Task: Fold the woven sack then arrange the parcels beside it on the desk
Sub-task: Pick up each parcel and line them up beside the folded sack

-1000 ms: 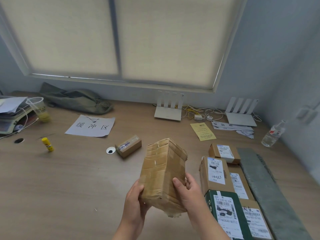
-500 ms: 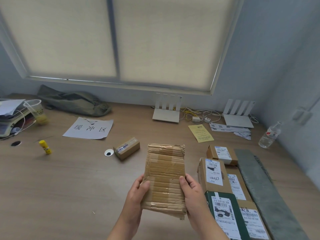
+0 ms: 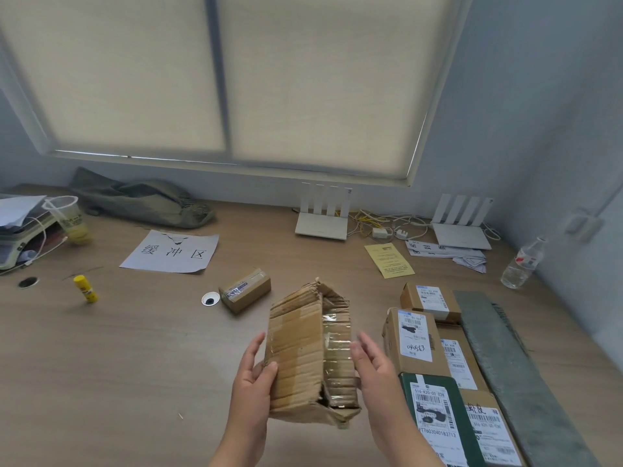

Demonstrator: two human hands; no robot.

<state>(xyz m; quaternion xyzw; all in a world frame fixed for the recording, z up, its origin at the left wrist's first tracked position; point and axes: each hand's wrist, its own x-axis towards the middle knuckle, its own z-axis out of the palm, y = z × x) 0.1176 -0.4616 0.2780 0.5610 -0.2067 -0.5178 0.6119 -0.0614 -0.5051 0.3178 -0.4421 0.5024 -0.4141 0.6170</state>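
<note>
On the worktop [image 3: 101,365], labelled parcels [image 3: 413,338] line the folded woven sack [image 3: 505,365] at right; open wood lies left. The left hand [image 3: 254,382] grips a taped parcel [image 3: 300,352], the right hand [image 3: 376,369] spread against it.

Left hand [image 3: 251,382] grips battered parcel [image 3: 303,352]; right hand [image 3: 374,369] flat against it

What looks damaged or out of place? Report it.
The parcel gripped by the left hand is crumpled, its top and bottom edges torn. One small box lies alone mid-desk, apart from the row beside the folded sack.

Office: desk [image 3: 101,365], routers [image 3: 322,220], labelled parcels [image 3: 413,338].
</note>
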